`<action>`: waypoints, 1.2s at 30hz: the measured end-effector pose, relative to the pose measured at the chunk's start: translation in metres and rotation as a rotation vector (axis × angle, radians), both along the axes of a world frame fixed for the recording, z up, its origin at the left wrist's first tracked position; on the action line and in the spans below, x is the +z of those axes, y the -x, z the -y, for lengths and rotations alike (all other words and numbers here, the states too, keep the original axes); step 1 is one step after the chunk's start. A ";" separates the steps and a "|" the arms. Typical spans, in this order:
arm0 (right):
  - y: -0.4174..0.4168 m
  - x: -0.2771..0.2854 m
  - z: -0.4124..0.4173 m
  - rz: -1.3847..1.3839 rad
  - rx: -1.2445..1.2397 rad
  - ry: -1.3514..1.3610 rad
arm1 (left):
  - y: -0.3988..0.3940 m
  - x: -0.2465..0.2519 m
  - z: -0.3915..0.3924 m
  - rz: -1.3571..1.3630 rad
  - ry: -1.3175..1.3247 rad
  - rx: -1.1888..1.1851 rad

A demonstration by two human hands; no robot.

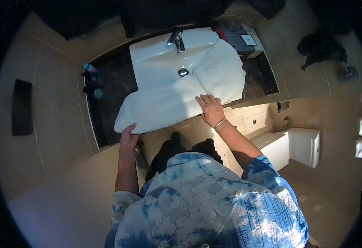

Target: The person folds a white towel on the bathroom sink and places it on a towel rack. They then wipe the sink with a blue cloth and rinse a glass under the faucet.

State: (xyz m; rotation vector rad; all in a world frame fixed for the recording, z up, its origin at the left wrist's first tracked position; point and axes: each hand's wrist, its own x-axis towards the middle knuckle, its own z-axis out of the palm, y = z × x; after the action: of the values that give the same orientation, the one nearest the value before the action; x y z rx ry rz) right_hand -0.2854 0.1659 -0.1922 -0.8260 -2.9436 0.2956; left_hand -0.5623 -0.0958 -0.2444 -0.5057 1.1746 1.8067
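A white towel [168,107] lies over the front and right part of a white ceramic washbasin [151,66]. My left hand [128,135] grips the towel's near left corner, thumb on top, the other fingers partly hidden. Flat on the towel near its front edge rests my right hand [210,108], its fingers slightly spread and a metal bangle at the wrist. Behind the towel a chrome faucet [177,42] stands at the basin's back, above the round metal drain [183,72].
Bottles [92,80] stand on the dark stone counter [115,77] at the left. A grey box [243,42] and glasses sit at the back right. Below right is a white toilet [301,145]; a dark holder [283,106] is fixed to the wall.
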 end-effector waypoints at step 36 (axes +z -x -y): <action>-0.064 0.045 -0.205 -1.940 -0.521 1.912 | 0.034 0.276 -0.155 -0.701 -0.295 0.349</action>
State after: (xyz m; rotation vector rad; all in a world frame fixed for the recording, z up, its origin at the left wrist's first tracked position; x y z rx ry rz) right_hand -0.2212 0.3707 -0.1474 -0.4443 -0.0878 2.0434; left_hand -0.5963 0.0587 0.0316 0.1299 1.2813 2.5247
